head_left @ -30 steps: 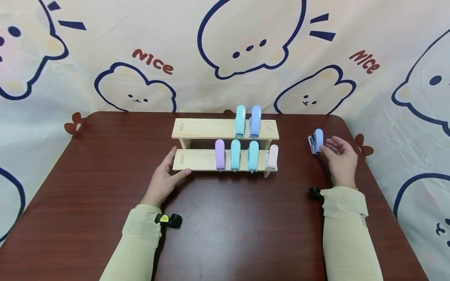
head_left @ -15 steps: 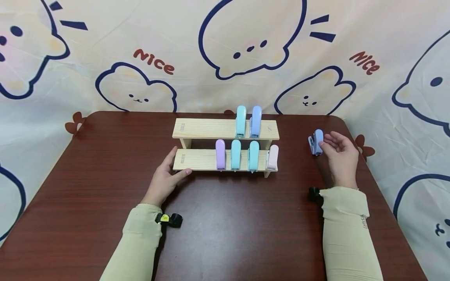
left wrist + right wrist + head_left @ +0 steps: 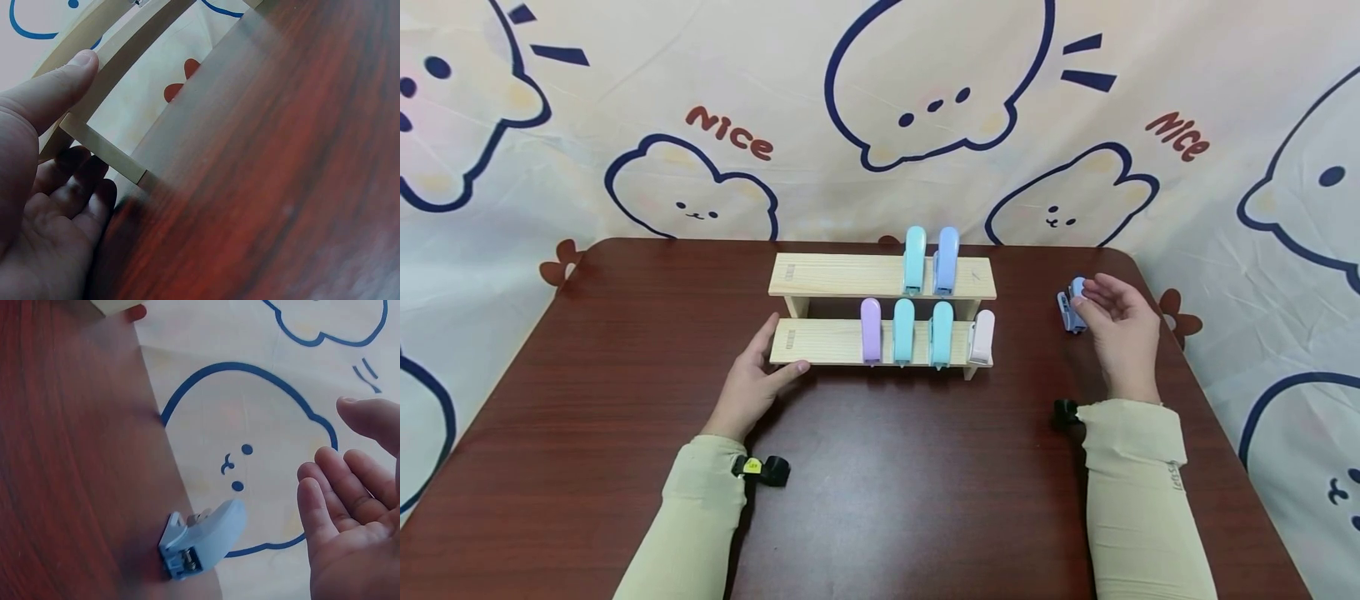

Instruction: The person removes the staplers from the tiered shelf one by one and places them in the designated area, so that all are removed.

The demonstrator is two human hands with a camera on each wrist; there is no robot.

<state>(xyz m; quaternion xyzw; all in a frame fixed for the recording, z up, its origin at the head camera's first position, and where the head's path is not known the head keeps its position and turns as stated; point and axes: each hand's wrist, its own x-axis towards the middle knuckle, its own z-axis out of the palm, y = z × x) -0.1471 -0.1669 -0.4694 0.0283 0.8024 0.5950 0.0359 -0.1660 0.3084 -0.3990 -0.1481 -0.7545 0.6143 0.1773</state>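
Note:
A two-tier wooden rack [image 3: 820,340] stands at the table's far middle. My left hand [image 3: 747,387] grips its left end, thumb over the lower board [image 3: 106,75] and fingers around by the leg [image 3: 106,150]. My right hand [image 3: 1123,342] is above a small blue hole punch [image 3: 1068,310] at the far right, overlapping it in the head view. In the right wrist view, the blue hole punch [image 3: 203,540] stands on the table, its spring showing, apart from the loosely curved fingers [image 3: 312,509], which hold nothing.
On the upper board sit a teal punch [image 3: 913,260] and a blue punch [image 3: 946,260]. The lower board bears a purple punch [image 3: 870,331], two teal ones and a white punch [image 3: 981,336] at its right end. A printed cloth [image 3: 805,192] hangs behind the table.
My right hand has shifted slightly up and left, and now covers part of the blue punch in the head view. The left hand stays on the rack.

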